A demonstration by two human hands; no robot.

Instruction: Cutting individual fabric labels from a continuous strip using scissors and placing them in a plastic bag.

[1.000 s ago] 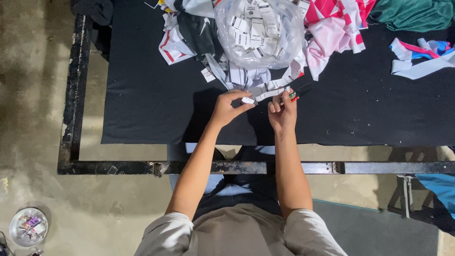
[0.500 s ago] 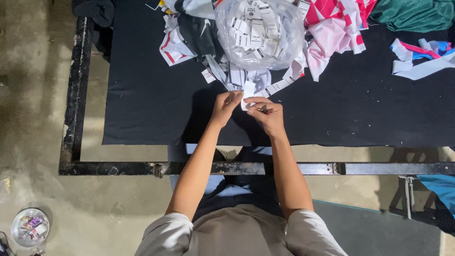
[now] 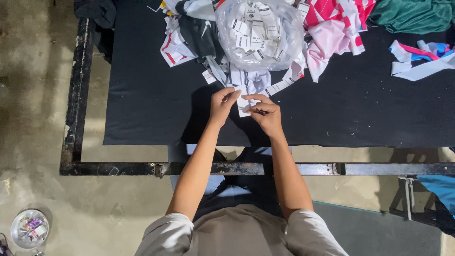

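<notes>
Both of my hands meet over the black cloth-covered table (image 3: 142, 95), just below a clear plastic bag (image 3: 258, 33) full of small white labels. My left hand (image 3: 222, 103) pinches the upper left edge of a small white label (image 3: 243, 100). My right hand (image 3: 265, 114) grips the same label from the right, and a thin dark object lies in its fingers. Several loose white labels (image 3: 277, 86) lie on the cloth beside the bag.
Heaps of cloth lie along the far side: white, black and red pieces (image 3: 182, 38), pink and red fabric (image 3: 332, 33), a green garment (image 3: 412, 14), striped strips (image 3: 419, 59). A black metal frame (image 3: 76, 95) borders the table. A small round dish (image 3: 29, 228) sits on the concrete floor.
My hands have drawn together and shifted slightly left. The right hand, earlier apart and holding a dark item, now grips the white label with the left.
</notes>
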